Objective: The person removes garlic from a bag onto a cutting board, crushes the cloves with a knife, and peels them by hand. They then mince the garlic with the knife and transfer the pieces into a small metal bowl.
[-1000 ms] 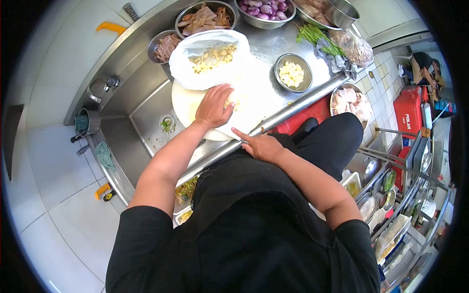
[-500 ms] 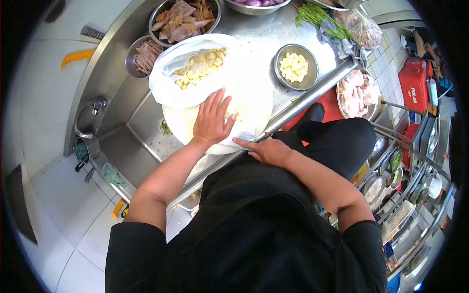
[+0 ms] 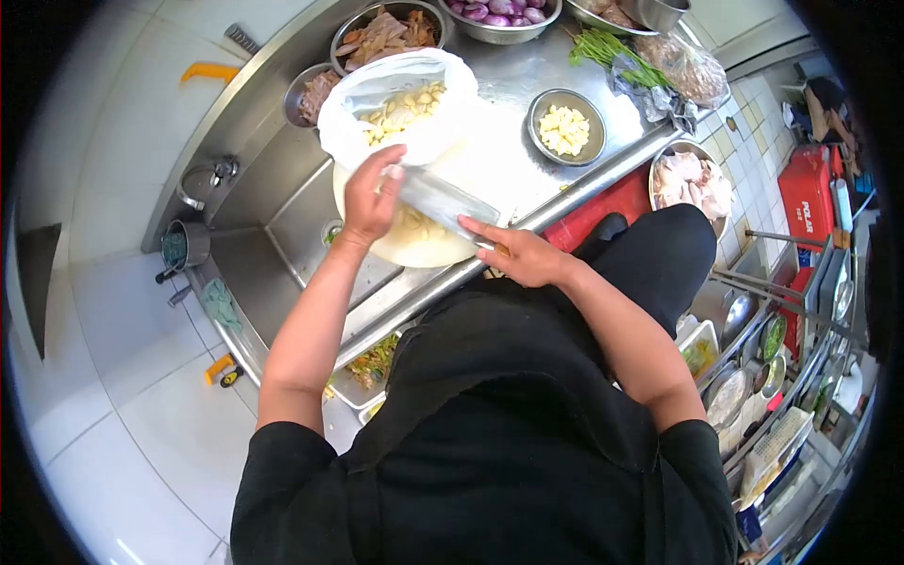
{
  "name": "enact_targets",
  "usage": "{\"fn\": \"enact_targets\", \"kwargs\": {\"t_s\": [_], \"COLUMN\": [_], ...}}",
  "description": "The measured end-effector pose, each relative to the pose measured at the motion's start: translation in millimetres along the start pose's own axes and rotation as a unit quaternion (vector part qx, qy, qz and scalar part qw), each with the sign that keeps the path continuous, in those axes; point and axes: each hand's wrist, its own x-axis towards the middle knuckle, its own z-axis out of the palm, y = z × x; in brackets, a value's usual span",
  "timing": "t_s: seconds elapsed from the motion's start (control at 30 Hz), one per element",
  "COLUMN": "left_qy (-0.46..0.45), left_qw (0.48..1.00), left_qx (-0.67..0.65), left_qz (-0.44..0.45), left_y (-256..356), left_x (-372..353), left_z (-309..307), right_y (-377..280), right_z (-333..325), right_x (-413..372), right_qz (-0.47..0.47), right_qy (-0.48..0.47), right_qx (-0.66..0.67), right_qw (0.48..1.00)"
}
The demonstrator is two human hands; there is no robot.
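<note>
Cleaver (image 3: 447, 200) is in the closed grip of the right hand (image 3: 529, 259), above the round board (image 3: 391, 250). Left hand (image 3: 367, 205) is open near the blade; contact cannot be confirmed. Hazard: cut fingers, if the blade slips. Board spans part of the sink (image 3: 301, 202) at the desk's (image 3: 504, 75) front edge. Bag (image 3: 341, 127) limits rear clearance; bare steel separates board and bowl (image 3: 539, 141).

One cleaver (image 3: 443, 200) and one round board (image 3: 424, 254) at centre; one white bag (image 3: 341, 132) above; six metal bowls of food (image 3: 597, 141) across the upper half; one faucet (image 3: 200, 184) and two orange handles (image 3: 209, 71) at left.
</note>
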Motion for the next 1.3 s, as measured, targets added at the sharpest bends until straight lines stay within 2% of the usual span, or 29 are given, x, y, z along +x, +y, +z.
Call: {"fn": "enact_targets", "kwargs": {"t_s": [0.13, 0.23, 0.33, 0.37, 0.47, 0.57, 0.63, 0.67, 0.8, 0.83, 0.93, 0.97, 1.0, 1.1, 1.2, 1.3], "left_qy": [0.135, 0.223, 0.294, 0.327, 0.411, 0.468, 0.48, 0.487, 0.454, 0.444, 0.406, 0.383, 0.36, 0.294, 0.168, 0.068], "left_qw": [0.986, 0.966, 0.946, 0.934, 0.904, 0.877, 0.872, 0.869, 0.885, 0.89, 0.903, 0.909, 0.913, 0.936, 0.963, 0.983], "left_qx": [-0.066, -0.09, -0.072, -0.075, -0.043, -0.036, -0.048, -0.054, -0.05, -0.046, -0.041, -0.025, -0.008, 0.03, 0.059, 0.157], "left_qz": [-0.067, -0.098, -0.118, -0.123, -0.115, -0.101, -0.082, -0.072, -0.088, -0.096, -0.133, -0.162, -0.192, -0.19, -0.204, -0.074], "left_y": [-23, -43, -49, -50, -46, -42, -40, -39, -22, -27, -37, -37, -36, -34, -28, -31], "left_x": [-22, -46, -69, -75, -87, -98, -104, -106, -121, -122, -133, -141, -146, -153, -145, -128], "left_z": [-19, -19, -32, -38, -61, -81, -86, -86, -74, -67, -41, -34, -28, -14, 2, 25], "right_y": [-30, -38, -27, -26, -41, -34, -13, -2, -6, -14, -15, -22, -24, -30, -37, -39], "right_z": [-1, 14, 29, 32, 40, 49, 57, 58, 54, 52, 49, 43, 40, 31, 26, 25], "right_x": [1, -3, -8, -11, -12, -12, -9, -9, -8, -3, -4, -5, -7, -20, -22, -22], "right_qz": [0.154, 0.207, 0.126, 0.127, -0.014, -0.065, 0.085, 0.159, 0.151, 0.188, 0.161, 0.185, 0.167, 0.132, 0.129, 0.156], "right_qy": [-0.048, -0.07, -0.035, -0.032, 0.097, 0.143, -0.007, -0.082, -0.087, -0.11, -0.097, -0.103, -0.076, -0.006, 0.034, 0.057], "right_qx": [-0.034, -0.161, -0.229, -0.237, -0.186, -0.217, -0.288, -0.321, -0.346, -0.347, -0.357, -0.333, -0.297, -0.19, -0.111, -0.077], "right_qw": [0.986, 0.962, 0.965, 0.963, 0.978, 0.963, 0.954, 0.93, 0.922, 0.912, 0.915, 0.919, 0.937, 0.973, 0.985, 0.983]}}
